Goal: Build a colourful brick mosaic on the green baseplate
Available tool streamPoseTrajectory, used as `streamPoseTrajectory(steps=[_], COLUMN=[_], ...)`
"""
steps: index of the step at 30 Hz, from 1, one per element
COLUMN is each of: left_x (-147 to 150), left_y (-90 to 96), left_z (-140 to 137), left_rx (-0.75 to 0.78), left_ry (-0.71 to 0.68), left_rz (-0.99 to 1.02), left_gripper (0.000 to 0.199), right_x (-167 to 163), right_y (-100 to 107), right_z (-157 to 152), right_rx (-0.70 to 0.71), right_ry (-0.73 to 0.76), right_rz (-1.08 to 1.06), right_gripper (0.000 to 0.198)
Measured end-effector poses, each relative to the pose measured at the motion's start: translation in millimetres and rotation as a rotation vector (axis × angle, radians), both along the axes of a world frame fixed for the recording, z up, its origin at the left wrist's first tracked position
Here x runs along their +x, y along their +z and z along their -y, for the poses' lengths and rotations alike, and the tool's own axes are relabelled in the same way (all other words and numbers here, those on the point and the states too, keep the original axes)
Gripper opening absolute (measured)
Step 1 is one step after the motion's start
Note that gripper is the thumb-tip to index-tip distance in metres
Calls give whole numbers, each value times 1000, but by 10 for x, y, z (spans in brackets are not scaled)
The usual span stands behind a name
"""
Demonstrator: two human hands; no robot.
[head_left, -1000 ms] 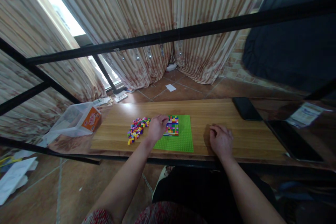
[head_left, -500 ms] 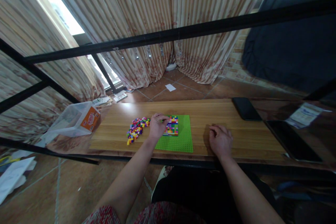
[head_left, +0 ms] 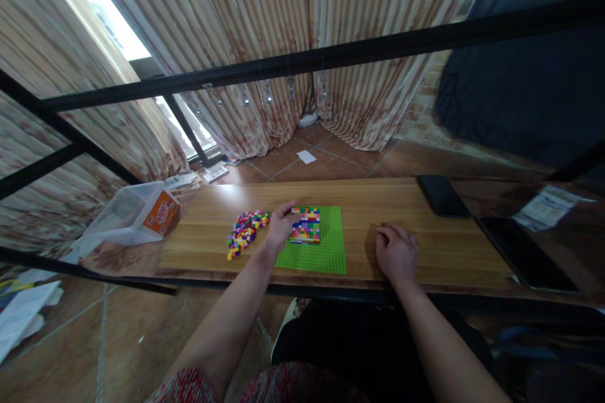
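Note:
On the wooden board, a green studded baseplate point(head_left: 333, 245) carries a low block of many-coloured toy bricks point(head_left: 307, 230) near its upper left. My left hand point(head_left: 280, 227) is at the left edge of this block, thumb and forefinger bent over its top left part. Whatever lies between those fingertips is too small to make out. Left of the hand lies a loose heap of small coloured bricks point(head_left: 246, 230). My right hand point(head_left: 397, 250) rests on the board to the right of the baseplate, its fingers curled in and no object showing in them.
A clear plastic box point(head_left: 127, 211) with an orange label stands past the board's left end. Two dark flat devices lie on the right, a smaller one point(head_left: 442, 196) and a larger one point(head_left: 527, 255). A black metal bar point(head_left: 302, 64) crosses beyond the board.
My left hand has shifted a little to the left over the brick block, baring more of its top. My right hand stays in place.

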State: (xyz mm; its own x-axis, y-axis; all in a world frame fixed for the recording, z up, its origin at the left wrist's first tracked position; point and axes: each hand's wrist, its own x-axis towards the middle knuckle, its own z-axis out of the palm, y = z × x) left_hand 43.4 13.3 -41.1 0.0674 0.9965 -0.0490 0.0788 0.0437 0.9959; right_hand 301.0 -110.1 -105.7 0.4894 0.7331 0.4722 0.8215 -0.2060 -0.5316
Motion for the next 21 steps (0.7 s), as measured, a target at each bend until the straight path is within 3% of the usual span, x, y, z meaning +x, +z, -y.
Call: streamPoseTrajectory(steps=[10, 21], left_x=[65, 108], left_y=[-22, -129], left_z=[-53, -85], left_rx=[-83, -3], left_ry=[-48, 0], left_rz=[106, 45], left_gripper=[38, 28], right_x=[4, -5], right_y=[1, 1], right_z=[-2, 1], right_rx=[-14, 20], right_ry=[3, -5], right_rz=[-5, 2], right_gripper=[27, 27])
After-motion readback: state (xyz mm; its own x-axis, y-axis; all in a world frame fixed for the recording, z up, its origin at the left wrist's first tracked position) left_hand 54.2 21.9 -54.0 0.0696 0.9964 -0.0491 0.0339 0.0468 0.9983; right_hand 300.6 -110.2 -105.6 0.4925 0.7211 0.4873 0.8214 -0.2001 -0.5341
